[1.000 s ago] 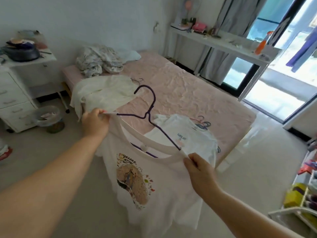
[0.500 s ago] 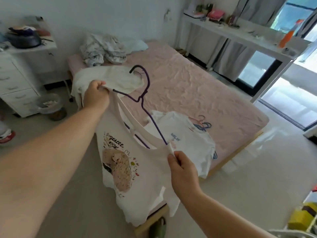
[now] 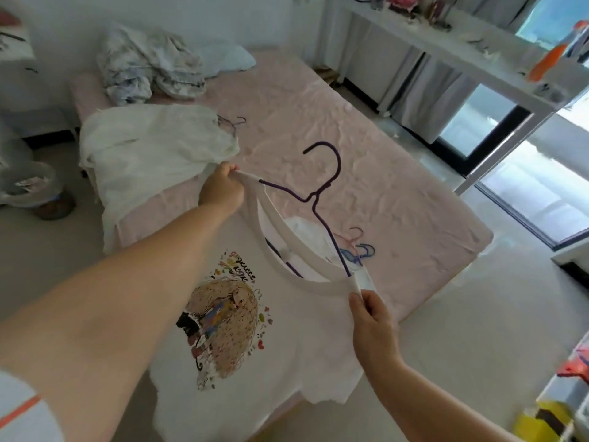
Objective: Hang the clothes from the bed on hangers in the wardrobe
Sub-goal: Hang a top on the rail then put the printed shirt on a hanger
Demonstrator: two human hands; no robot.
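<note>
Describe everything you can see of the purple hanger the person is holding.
The purple hanger looks like thin coated wire, with a curved hook, a twisted neck and sloping arms. It sits inside the white printed T-shirt, hook sticking out through the neckline above the bed. The left hand and the right hand pinch the shirt at its two ends.

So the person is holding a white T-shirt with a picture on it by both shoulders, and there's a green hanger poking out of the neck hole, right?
Nearly: the hanger is purple, not green. The head view shows it poking out of the neck of the white T-shirt, which the left hand and right hand hold by both shoulders.
</note>
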